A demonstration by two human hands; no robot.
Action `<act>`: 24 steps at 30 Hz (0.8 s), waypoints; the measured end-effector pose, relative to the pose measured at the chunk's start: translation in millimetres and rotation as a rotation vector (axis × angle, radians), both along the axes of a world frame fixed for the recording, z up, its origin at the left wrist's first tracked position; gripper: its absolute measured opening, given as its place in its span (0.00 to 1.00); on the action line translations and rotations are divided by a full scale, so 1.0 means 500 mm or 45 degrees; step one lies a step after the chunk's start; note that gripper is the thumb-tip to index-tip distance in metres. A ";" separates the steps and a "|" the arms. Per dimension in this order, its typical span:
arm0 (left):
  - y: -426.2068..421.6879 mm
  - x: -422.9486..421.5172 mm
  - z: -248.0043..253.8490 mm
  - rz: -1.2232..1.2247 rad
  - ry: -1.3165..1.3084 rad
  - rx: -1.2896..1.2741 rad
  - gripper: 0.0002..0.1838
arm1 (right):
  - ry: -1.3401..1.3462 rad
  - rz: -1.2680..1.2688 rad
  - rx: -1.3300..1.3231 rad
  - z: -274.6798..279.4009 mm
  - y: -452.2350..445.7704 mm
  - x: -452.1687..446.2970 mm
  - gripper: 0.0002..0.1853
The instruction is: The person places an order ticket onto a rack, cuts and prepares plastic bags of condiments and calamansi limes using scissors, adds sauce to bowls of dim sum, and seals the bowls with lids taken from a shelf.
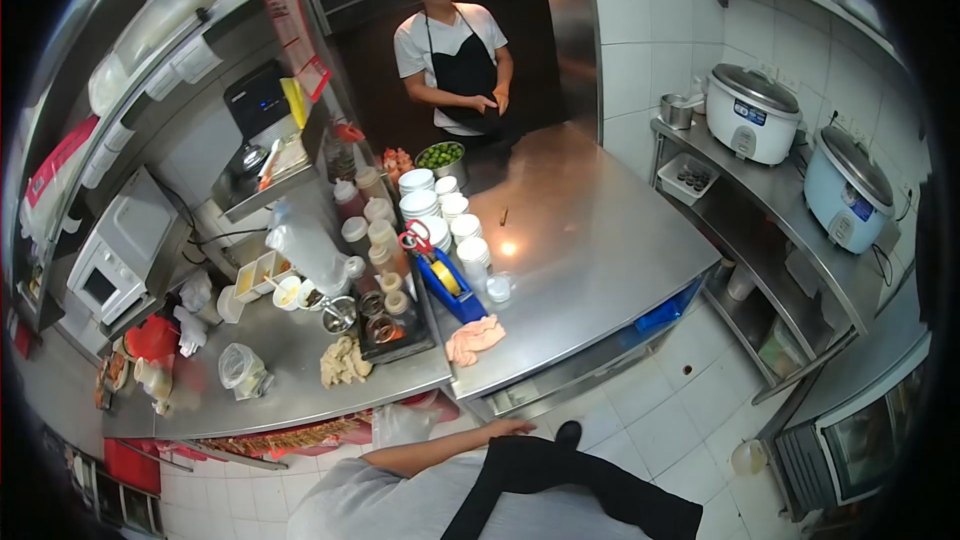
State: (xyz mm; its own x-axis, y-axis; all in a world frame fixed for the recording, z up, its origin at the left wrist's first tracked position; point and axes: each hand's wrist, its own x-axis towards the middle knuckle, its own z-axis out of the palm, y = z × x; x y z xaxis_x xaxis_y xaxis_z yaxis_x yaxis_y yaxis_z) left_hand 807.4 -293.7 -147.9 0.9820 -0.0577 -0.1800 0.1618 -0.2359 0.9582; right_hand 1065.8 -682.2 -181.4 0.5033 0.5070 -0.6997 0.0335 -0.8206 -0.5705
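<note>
My left hand (512,427) hangs low in front of my body, just above the edge of my black apron (600,475). Its fingers look stretched out, partly hidden by the apron, and nothing shows in them. My right hand is out of view. Nearest ahead is the front edge of a steel counter (590,280). On it lie a crumpled pink cloth (475,340) and a blue tape dispenser (455,292) with a yellow roll. Red-handled scissors (415,236) rest at the dispenser's far end. A beige cloth (345,363) lies to the left.
Sauce bottles (380,233) crowd a black tray (405,348) beside stacked white lids (418,202). A pot of green limes (440,155) stands behind. Across the counter stands a person in a black apron (465,75). Rice cookers (752,115) occupy the right shelf; a microwave (115,270) is left.
</note>
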 end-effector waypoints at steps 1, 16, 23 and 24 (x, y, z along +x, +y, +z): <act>-0.013 0.070 0.020 0.064 0.053 0.044 0.22 | -0.029 0.009 0.046 0.015 0.016 0.025 0.22; 0.069 0.607 0.308 0.638 -0.733 0.825 0.27 | -0.451 0.152 0.265 0.267 0.179 0.501 0.22; 0.062 0.744 0.408 0.931 -0.898 0.789 0.36 | -0.522 -0.002 0.924 0.380 0.375 0.748 0.14; 0.056 0.760 0.422 1.002 -0.905 0.786 0.37 | -0.555 0.006 0.978 0.401 0.404 0.784 0.14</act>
State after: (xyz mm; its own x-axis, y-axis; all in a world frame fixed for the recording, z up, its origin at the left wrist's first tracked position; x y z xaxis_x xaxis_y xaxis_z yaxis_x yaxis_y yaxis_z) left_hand 1187.4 -265.8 63.1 0.6016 0.5002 0.6229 -0.0481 -0.7556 0.6533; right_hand 1457.6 -480.4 18.9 0.6423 0.7613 0.0887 0.3791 -0.2151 -0.9000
